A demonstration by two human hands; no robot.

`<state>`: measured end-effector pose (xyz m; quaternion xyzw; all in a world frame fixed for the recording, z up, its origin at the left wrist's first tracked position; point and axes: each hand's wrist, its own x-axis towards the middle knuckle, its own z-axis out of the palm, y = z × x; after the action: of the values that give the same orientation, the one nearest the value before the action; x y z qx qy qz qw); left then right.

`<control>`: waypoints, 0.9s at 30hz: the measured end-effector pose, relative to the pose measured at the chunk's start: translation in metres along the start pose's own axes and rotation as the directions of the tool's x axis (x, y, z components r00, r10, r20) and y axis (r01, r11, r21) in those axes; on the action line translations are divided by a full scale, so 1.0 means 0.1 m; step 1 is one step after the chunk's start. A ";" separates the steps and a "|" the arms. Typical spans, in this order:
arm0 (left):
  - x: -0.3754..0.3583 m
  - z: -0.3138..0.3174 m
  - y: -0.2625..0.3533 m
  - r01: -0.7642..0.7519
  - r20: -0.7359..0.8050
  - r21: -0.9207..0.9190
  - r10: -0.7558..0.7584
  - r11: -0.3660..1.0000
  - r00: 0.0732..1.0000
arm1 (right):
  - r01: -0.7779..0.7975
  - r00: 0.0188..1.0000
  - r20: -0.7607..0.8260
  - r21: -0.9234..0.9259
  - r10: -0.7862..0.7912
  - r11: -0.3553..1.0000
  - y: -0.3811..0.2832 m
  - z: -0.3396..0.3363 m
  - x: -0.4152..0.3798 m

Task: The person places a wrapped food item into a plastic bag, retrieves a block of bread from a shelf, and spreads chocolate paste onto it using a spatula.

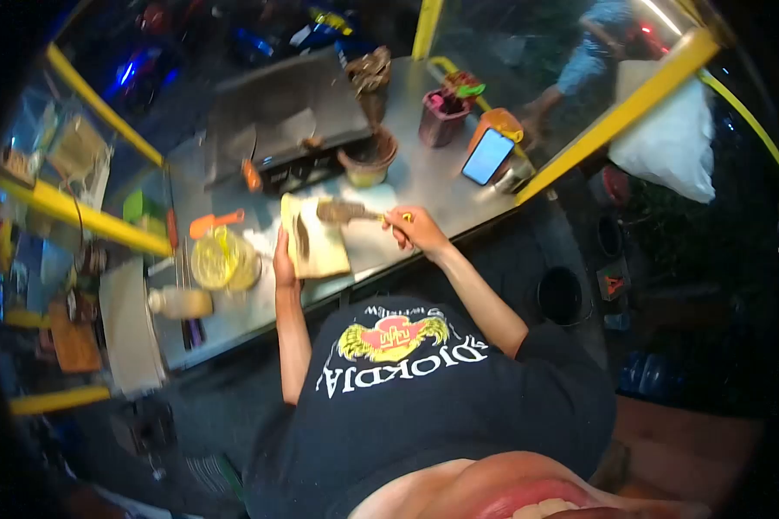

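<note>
My left hand (pixel 285 261) grips the left edge of a pale slab of bread (pixel 325 255), tilted at the counter's near side. A dark brown streak of spread (pixel 302 235) runs along the slab's left part. In my right hand (pixel 414 229) is the handle of a spreading knife (pixel 342 212). Its broad blade is coated brown and lies over the slab's upper right part, slightly blurred; whether it touches cannot be told. Just beyond stands a tub smeared with brown spread (pixel 370 164).
A dark griddle (pixel 286 117) stands at the back. Left are a yellowish tub (pixel 225 261), an orange scraper (pixel 216 223) and a bottle (pixel 180 303). Right are a lit phone (pixel 488 156) and a pink container (pixel 442 117). Yellow posts (pixel 623 112) frame the counter; a person stands beyond.
</note>
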<state>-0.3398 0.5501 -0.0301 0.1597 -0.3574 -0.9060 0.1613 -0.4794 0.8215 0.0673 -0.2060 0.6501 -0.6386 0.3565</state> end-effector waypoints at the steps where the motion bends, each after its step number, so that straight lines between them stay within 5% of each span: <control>1: -0.08 0.24 0.10 -0.006 -0.010 -0.020 0.006 1.000 1.000 | 0.024 1.000 0.021 -0.030 -0.024 0.999 0.00 0.05 0.02; 8: -0.05 0.08 0.10 -0.031 -0.003 -0.214 0.031 0.976 1.000 | 0.126 0.991 0.077 -0.273 -0.109 0.954 0.14 0.32 0.21; 10: -0.04 0.02 0.07 0.021 0.045 -0.300 -0.008 0.954 0.999 | 0.386 0.910 0.060 -0.482 -0.410 0.787 0.29 0.48 0.25; 11: -0.02 -0.02 0.04 0.017 0.034 -0.305 -0.007 0.952 0.999 | 0.489 0.858 0.125 -0.493 -0.499 0.719 0.40 0.58 0.20; 13: 0.00 -0.02 0.05 0.062 0.054 -0.347 -0.046 0.936 0.997 | 0.502 0.852 0.433 -0.517 -0.294 0.693 0.32 0.63 -0.06; 14: -0.01 -0.02 0.06 0.036 0.017 -0.299 -0.033 0.954 0.999 | 0.585 0.806 0.439 -0.491 -0.396 0.646 0.39 0.64 -0.17; 15: -0.01 -0.06 0.07 0.029 0.009 -0.298 -0.028 0.954 1.000 | 0.588 0.803 0.446 -0.485 -0.395 0.648 0.36 0.56 -0.16; 17: -0.02 -0.12 0.04 0.035 0.012 -0.332 -0.033 0.943 0.999 | 0.329 0.925 0.342 -0.500 -0.166 0.801 0.20 0.35 -0.17; 21: -0.03 -0.15 0.05 0.047 0.068 -0.345 -0.025 0.937 0.997 | 0.366 0.930 0.113 -0.376 -0.350 0.851 0.16 0.26 0.44; 24: 0.00 -0.08 0.07 0.070 0.054 -0.342 -0.055 0.937 0.997 | 0.213 0.968 0.192 -0.280 -0.163 0.936 0.24 0.26 0.75; 26: 0.00 -0.16 0.03 0.077 0.047 -0.362 -0.064 0.929 0.997 | 0.131 0.904 0.428 -0.300 0.011 0.945 0.35 0.22 0.75; 27: 0.00 -0.19 0.05 0.117 0.175 -0.395 -0.051 0.911 0.983 | 0.131 0.900 0.435 -0.289 0.009 0.948 0.35 0.21 0.72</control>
<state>-0.3310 0.5359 -0.0398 0.0645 -0.1676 -0.9761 0.1221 -0.5055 0.7587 0.0196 -0.4160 0.6407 -0.4777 0.4338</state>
